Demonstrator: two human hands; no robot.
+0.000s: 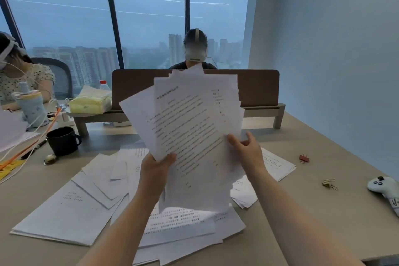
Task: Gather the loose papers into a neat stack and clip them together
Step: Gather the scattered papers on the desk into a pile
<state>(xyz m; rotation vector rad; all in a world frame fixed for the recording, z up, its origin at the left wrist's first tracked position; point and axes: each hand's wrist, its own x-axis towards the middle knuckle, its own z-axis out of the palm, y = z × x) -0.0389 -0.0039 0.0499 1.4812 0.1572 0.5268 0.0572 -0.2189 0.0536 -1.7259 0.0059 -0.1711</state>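
Observation:
I hold an uneven bundle of printed white papers [190, 127] upright above the table, its sheets fanned and misaligned. My left hand [156, 170] grips the bundle's lower left edge. My right hand [248, 149] pinches its right edge, thumb in front. More loose papers [71, 207] lie scattered on the table under and around my arms, some in rough piles. A red binder clip [304, 158] lies on the table to the right, and a gold binder clip [329, 183] lies nearer me.
A black mug [61, 140] stands at the left beside orange cables. A white game controller [386, 190] lies at the right edge. A brown desk divider [259, 86] crosses the back. One person sits behind it, another at the far left.

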